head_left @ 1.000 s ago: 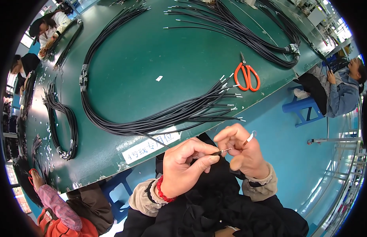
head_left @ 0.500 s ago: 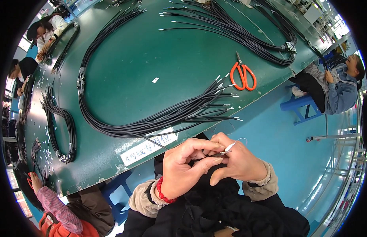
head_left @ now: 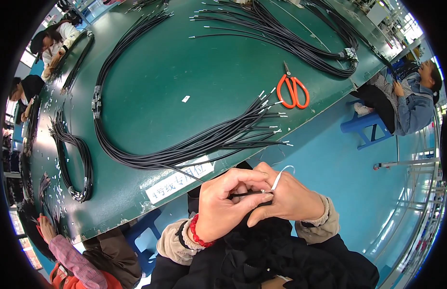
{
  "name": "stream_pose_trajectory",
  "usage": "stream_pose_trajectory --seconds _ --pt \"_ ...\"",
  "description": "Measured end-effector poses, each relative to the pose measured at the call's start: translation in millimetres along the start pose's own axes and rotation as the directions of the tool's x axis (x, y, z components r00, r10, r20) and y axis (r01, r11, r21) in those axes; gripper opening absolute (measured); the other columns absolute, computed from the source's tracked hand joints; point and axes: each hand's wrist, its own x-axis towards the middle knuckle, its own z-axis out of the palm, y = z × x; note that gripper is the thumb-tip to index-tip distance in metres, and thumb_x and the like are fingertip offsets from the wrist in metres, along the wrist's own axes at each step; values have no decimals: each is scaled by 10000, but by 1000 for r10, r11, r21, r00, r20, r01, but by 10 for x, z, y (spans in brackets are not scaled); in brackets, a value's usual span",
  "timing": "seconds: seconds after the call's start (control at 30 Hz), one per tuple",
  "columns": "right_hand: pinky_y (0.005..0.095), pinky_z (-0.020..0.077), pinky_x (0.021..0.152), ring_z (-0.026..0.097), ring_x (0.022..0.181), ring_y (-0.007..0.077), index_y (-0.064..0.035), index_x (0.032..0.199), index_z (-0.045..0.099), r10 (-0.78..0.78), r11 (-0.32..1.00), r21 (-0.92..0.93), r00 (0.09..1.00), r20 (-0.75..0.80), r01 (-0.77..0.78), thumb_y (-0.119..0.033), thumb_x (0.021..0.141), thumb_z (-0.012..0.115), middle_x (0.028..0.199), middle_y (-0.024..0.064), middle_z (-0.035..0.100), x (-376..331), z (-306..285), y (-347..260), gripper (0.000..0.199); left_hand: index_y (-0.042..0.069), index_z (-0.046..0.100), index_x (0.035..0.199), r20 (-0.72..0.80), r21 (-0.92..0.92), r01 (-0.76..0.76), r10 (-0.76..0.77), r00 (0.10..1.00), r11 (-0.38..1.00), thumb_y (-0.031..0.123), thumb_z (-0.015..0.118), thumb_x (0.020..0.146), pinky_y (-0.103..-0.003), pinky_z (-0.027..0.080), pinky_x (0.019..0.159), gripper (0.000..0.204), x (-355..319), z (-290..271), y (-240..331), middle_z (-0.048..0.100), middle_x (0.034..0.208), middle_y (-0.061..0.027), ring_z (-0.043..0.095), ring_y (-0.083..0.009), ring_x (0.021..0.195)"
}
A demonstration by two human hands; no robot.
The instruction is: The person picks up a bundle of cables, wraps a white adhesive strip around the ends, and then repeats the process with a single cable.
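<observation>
My left hand (head_left: 228, 200) pinches the end of a thin black wire (head_left: 245, 193) in front of my chest. My right hand (head_left: 288, 195) meets it from the right and holds a small white cable tie (head_left: 280, 175) against the wire's tip. Both hands touch at the fingertips, just off the near edge of the green table (head_left: 185, 62). A bundle of black wires (head_left: 199, 144) with white-tipped ends fans out on the table just beyond my hands; one strand runs from it toward my left hand.
Orange-handled scissors (head_left: 292, 90) lie near the table's right edge. More black wire bundles (head_left: 291, 36) curve across the far side, and a coiled one (head_left: 74, 164) lies at the left. A white label (head_left: 178, 180) is on the near edge. A seated person (head_left: 411, 101) is at right; others work along the left.
My hands have drawn closer together and lower, and my right hand has folded over the wire tip with the white tie.
</observation>
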Motion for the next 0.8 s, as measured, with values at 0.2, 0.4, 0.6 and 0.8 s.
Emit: stream_pose_trajectory --seconds 0.2,0.4,0.6,0.8 --pt "364 422 583 507 660 347 59 902 434 8 999 -44 1000 11 -7 -486 669 728 814 131 457 -21 -40 -14 661 -7 579 953 -14 6 21 -21 1000 1000 -107 674 697 -154 328 482 291 25 57 31 630 820 -58 402 3 542" --pt "378 416 589 494 654 355 61 879 450 22 994 -111 999 31 -19 -498 674 716 826 138 452 -37 -110 -52 652 6 581 935 2 30 7 -7 1000 1000 -104 676 694 -152 310 475 282 53 68 36 615 806 -43 385 10 533" --pt "360 421 579 516 640 311 36 832 505 61 992 -112 998 -10 -62 -439 691 725 770 113 480 -73 -120 -86 542 -10 557 931 24 28 -1 1 1000 1000 -97 667 709 -151 335 488 263 34 66 23 599 821 -55 428 2 549" --pt "285 457 578 574 640 190 -2 928 514 81 995 -44 985 -153 -89 -186 690 766 776 67 559 -194 -95 -105 393 -17 530 968 -42 -150 82 -89 995 985 -77 671 723 -150 358 503 289 17 40 29 599 825 -71 464 -7 563"
